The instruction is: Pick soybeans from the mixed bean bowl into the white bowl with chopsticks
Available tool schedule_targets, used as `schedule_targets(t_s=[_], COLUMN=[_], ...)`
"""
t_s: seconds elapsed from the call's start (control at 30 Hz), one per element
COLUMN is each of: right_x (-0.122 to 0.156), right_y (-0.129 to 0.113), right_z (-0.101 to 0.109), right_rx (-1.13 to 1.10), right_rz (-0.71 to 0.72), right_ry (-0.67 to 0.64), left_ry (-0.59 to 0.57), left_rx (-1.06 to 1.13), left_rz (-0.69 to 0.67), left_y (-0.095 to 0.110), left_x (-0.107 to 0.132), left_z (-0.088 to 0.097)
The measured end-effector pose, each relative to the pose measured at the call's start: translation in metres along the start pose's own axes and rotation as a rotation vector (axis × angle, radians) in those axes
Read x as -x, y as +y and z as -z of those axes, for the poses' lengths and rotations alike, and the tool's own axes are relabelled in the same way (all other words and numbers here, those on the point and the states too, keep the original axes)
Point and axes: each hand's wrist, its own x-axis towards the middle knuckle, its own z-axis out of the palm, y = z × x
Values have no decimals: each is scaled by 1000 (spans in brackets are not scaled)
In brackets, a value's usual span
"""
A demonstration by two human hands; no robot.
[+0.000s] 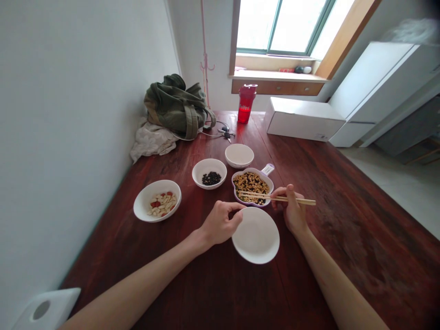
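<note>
My right hand (292,208) is closed around a pair of wooden chopsticks (280,198). Their tips reach into a purple-rimmed dish with a short white handle (268,169), filled with mixed yellow and dark grains (250,184). My left hand (225,222) pinches the upper left rim of a white plate (257,238), which has nothing on it. Left of the grain dish stands a white bowl (198,173) with black beans or seeds (211,178). Farther left, another white bowl (140,206) holds pale, nut-like pieces and some red ones (162,203). Behind the grain dish is a bare white bowl (239,156).
At the back of the dark red wooden table (192,293) are a green bag (175,107) on a pale cloth (151,140), keys (226,133), a red shaker bottle (246,104) and a long white box (304,118). A wall runs along the left side.
</note>
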Motion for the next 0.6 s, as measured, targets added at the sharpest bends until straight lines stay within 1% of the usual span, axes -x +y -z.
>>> schedule_targets(t_s=[0.23, 0.47, 0.6], right_x=[0, 0, 1], right_y=[3, 0, -1], right_z=[1, 1, 0], right_rx=[35, 38, 55], right_rz=[4, 24, 9], right_ry=[-11, -29, -24], left_ry=[-8, 4, 8], left_rx=[1, -1, -6], left_rz=[8, 12, 15], left_y=[0, -1, 0], left_x=[1, 0, 0], left_z=[0, 0, 1])
